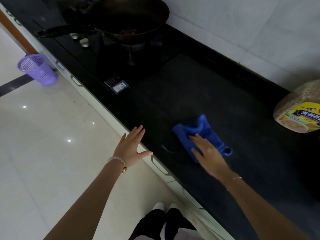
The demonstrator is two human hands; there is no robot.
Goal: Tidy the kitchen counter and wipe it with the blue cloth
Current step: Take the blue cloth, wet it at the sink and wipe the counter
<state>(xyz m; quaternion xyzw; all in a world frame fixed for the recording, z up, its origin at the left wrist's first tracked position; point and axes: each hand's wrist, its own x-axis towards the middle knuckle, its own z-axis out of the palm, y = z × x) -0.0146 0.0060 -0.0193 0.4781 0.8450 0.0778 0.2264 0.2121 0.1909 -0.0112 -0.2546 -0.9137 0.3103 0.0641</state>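
A blue cloth (pixel 195 134) lies crumpled on the black counter (pixel 199 94), near its front edge. My right hand (pixel 207 153) presses flat on the cloth's near part, fingers spread and slightly blurred. My left hand (pixel 132 146) hovers open at the counter's front edge, to the left of the cloth, fingers apart and holding nothing. It wears a bead bracelet at the wrist.
A dark wok (pixel 124 16) sits on the gas stove (pixel 121 54) at the far left. A small card-like packet (pixel 116 84) lies near the stove's front. A big jar of grain (pixel 299 111) stands at the right. A purple basket (pixel 37 69) hangs off the cabinets; white tiled floor lies below.
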